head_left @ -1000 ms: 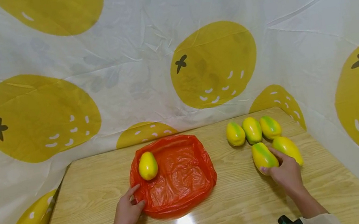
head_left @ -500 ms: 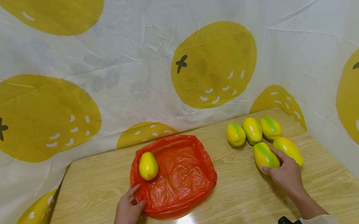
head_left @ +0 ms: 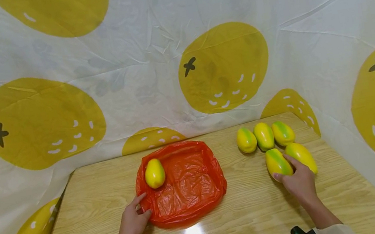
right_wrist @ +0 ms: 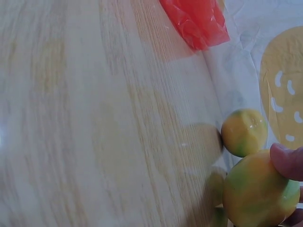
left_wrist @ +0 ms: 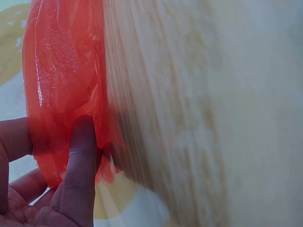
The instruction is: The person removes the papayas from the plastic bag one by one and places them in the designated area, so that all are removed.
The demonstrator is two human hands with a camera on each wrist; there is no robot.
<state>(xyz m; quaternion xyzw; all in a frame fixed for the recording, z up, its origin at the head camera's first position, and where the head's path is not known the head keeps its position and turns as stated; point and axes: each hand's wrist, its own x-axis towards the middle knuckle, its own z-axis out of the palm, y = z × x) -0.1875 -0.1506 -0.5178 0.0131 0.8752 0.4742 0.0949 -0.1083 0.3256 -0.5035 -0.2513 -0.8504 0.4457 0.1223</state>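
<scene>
A red plastic bag (head_left: 190,175) lies spread open on the wooden table, its sides standing up like a low rim. One yellow papaya (head_left: 154,174) rests inside, toward the left. My left hand (head_left: 133,222) pinches the bag's left edge; in the left wrist view the thumb (left_wrist: 82,151) lies along the outer wall and the other fingers reach behind it. My right hand (head_left: 299,181) grips a yellow papaya with a green stripe (head_left: 277,163), thumb on its near side. In the right wrist view this papaya (right_wrist: 258,189) overlaps another one behind it.
Behind the held papaya, three more papayas (head_left: 264,136) form a row. Another papaya (head_left: 302,157) lies right beside my right hand. A white curtain (head_left: 146,95) printed with yellow fruit hangs along the table's back and sides. Light glares on the wooden table (head_left: 242,216) near the front.
The papaya in my right hand has shifted very slightly to the right. My left hand and the bag stay as they were.
</scene>
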